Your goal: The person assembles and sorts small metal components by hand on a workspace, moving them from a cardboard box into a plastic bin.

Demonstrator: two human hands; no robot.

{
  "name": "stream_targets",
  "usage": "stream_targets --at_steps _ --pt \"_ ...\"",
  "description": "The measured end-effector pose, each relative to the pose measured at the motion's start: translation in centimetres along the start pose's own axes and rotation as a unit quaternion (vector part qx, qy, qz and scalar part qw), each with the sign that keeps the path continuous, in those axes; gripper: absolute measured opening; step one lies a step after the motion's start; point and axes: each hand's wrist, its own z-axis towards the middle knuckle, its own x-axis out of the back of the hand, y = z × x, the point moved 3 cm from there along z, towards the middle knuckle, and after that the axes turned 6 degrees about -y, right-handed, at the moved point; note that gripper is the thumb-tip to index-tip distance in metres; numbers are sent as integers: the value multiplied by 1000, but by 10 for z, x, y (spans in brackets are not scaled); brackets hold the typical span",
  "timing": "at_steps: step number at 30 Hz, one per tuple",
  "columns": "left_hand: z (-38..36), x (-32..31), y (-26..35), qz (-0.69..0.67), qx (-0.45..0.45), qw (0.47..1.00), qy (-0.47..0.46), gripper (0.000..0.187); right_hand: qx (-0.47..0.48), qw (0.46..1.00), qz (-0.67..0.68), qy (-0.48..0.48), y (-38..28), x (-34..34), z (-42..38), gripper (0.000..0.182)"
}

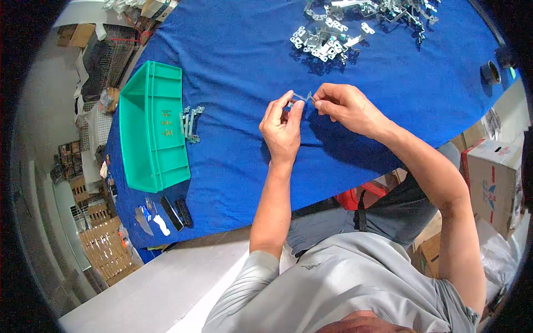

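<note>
Over the blue cloth, my left hand (282,133) is closed, pinching a small bent metal bracket (300,97) between thumb and fingers. Facing it, my right hand (348,108) is closed in a pinch at the bracket's right end. Whatever sits between those right fingertips is too small to make out. Beyond both hands lies a loose heap of similar metal brackets (327,45), with more parts piled (388,12) at the far edge of view. Several more brackets (191,125) rest beside the green bin on the left.
A green plastic bin (141,127) stands left on the blue cloth (239,61), with small brass-coloured pieces (166,123) visible inside. Near the front left lie a black brush-like object (172,213) and small tools (145,219). A dark ring-shaped object (491,72) sits far right. A carton (493,177) stands below.
</note>
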Motion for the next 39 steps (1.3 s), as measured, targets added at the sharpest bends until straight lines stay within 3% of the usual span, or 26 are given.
stream_targets --at_steps 5,7,17,20,26,28,30,32,33,39 --pt "2 -2 13 38 -53 998 1 25 27 997 -72 24 -1 1 0 23" --pt "2 -3 15 43 -61 997 6 25 95 984 -136 60 -5 2 -2 14" --pt "0 -5 20 74 -100 992 -4 28 93 992 -39 79 -8 1 -2 16" --pt "0 -6 21 78 -120 990 -15 30 70 991 -104 49 -10 4 -2 20" --pt "-1 -5 25 81 -99 991 -39 30 147 969 -170 106 -9 7 -1 18" --pt "-1 -5 25 73 -87 993 -25 28 102 986 -38 125 -10 11 0 19" --pt "0 -3 23 67 -76 995 -11 27 60 991 -21 114 -10 13 0 20" --pt "0 -1 12 19 -17 1000 9 25 -57 996 73 -8 -1 6 0 17" --pt "2 -1 8 15 -8 1000 9 25 -75 994 72 -16 -5 3 -1 21" --pt "0 -1 2 16 -8 1000 4 26 -27 999 27 -5 -9 0 -3 23"
